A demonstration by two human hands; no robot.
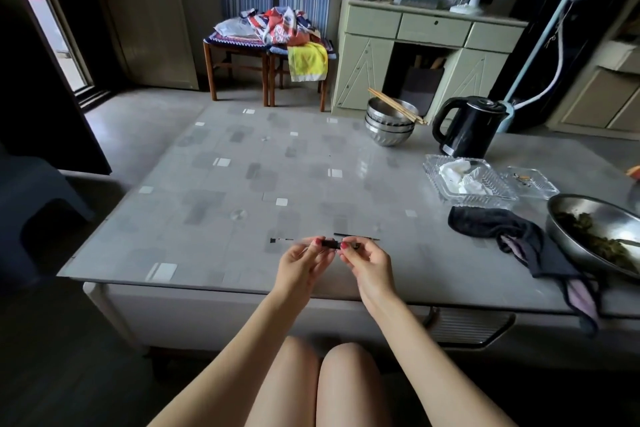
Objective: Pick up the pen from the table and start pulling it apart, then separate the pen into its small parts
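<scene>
Both hands meet over the near edge of a grey patterned table [242, 184]. My left hand [300, 262] and my right hand [365, 260] pinch the two ends of a small black cylinder [330, 244] between thumb and fingertips. Just beyond the hands, a thin black stick [360, 237] lies on the table. A short black-and-white piece [280, 239] lies to the left of it. What the small parts are is too small to tell.
On the right stand a black kettle [469, 128], stacked steel bowls [390, 125] with chopsticks, two glass dishes [467, 180], a dark cloth [502, 229] and a steel bowl of greens [599, 229]. Two chairs [270, 45] and a cabinet [429, 55] stand behind.
</scene>
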